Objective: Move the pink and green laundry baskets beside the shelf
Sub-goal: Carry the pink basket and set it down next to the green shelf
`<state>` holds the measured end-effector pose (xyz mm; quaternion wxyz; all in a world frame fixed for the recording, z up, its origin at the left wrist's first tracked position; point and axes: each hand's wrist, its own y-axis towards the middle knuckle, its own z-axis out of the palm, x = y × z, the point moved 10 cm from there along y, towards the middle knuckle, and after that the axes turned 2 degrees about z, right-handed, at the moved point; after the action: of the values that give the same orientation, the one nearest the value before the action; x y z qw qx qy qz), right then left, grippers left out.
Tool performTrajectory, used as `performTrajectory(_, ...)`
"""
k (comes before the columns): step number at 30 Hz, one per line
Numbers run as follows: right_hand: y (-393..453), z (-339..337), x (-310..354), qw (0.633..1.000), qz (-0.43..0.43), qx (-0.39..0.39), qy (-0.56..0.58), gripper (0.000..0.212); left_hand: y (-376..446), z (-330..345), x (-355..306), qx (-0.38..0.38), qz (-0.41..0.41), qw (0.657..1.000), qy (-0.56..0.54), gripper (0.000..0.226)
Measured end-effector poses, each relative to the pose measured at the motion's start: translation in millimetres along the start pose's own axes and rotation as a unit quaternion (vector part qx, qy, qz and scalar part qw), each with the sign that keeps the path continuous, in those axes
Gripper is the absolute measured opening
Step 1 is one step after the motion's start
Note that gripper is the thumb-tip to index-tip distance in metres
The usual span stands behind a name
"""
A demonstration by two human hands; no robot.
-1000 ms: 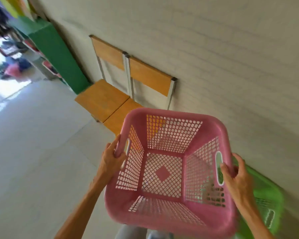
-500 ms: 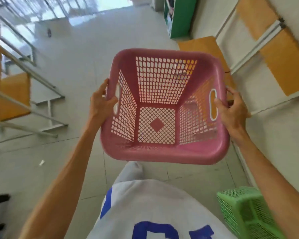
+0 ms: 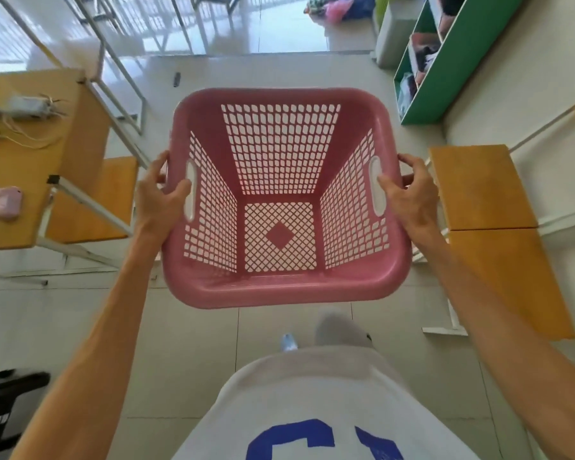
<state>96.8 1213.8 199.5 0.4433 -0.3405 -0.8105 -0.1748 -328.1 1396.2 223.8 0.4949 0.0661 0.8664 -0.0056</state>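
Right now I have the pink basket [image 3: 281, 197] lifted off the floor at the centre of the frame, carried level in front of my white shirt. My left hand [image 3: 158, 194] is closed on its left rim beside the handle slot, and my right hand [image 3: 409, 190] is clamped on the right rim the same way. It is empty, a rose-coloured plastic tub with lattice walls, a diamond mark in the perforated bottom and a thick rolled rim. I judge this the carrying step for the first basket; the green one is out of sight. Next I need to walk it forward, past the wooden seats [image 3: 482, 187] at right, and set it down beside the green shelf [image 3: 445, 64] at upper right.
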Motion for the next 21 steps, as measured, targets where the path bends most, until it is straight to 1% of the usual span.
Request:
performTrajectory(4, 56.7, 18.8, 13.8, 1.000, 0.005, -0.006, -0.002, 0.053, 62.0, 16.6, -1.4, -0.002, 0.011, 1.000, -0.006, 0.057)
performTrajectory(8, 119.9, 28.8, 10.1, 1.000, 0.026, -0.014, 0.002, 0.054, 130.7, 54.3, -8.9, 0.015, 0.014, 1.000, -0.015, 0.058)
performTrajectory(11, 177.2, 31.2, 4.8, 0.999, 0.043, -0.024, 0.008, 0.054, 192.8, 95.6, -19.7, 0.039, 0.011, 0.999, -0.020, 0.059)
performTrajectory(14, 246.2, 30.4, 4.5, 0.997, 0.065, -0.038, 0.009, 0.053, 261.6, 142.1, -42.1, 0.058, 0.011, 0.998, -0.024, 0.055)
performTrajectory(21, 382.7, 14.9, 16.5, 0.993, 0.086, -0.086, -0.001, 0.051, 407.0, 238.7, -97.2, 0.091, 0.035, 0.995, -0.024, 0.053)
